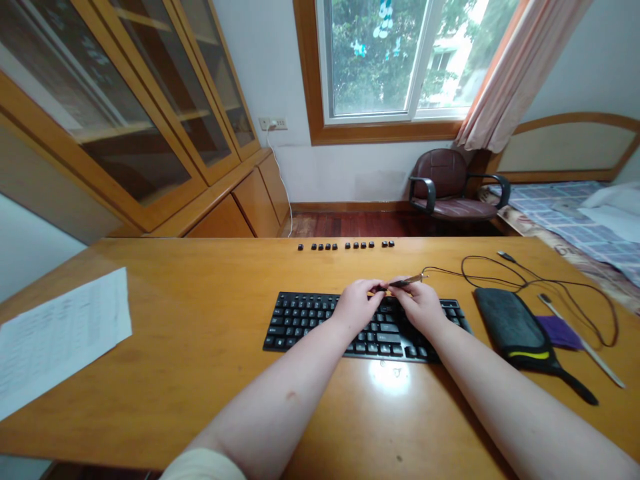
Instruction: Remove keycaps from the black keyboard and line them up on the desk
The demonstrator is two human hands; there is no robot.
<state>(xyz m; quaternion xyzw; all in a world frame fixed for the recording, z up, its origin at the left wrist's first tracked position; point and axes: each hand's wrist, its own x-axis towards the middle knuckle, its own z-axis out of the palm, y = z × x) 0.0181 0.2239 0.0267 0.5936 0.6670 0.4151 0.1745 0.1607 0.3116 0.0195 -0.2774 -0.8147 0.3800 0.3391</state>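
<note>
A black keyboard (305,327) lies on the wooden desk, partly covered by both hands and forearms. My left hand (357,307) is closed over its top edge, fingertips pinching a small black piece (381,289) that looks like a keycap. Close beside it, my right hand (420,307) grips a thin brown-and-dark tool (414,279) with a metallic end; its exact kind cannot be made out. The fingertips of the two hands nearly meet above the upper row of keys. Several loose black keycaps (356,245) stand in a spaced line along the desk's far edge.
A printed paper sheet (75,333) lies at the left. Right of the keyboard are a grey-black pouch (513,325), a purple cloth (559,332), a thin pale stick (590,350) and the looping USB cable (570,283). Beyond the desk stands an armchair (445,180).
</note>
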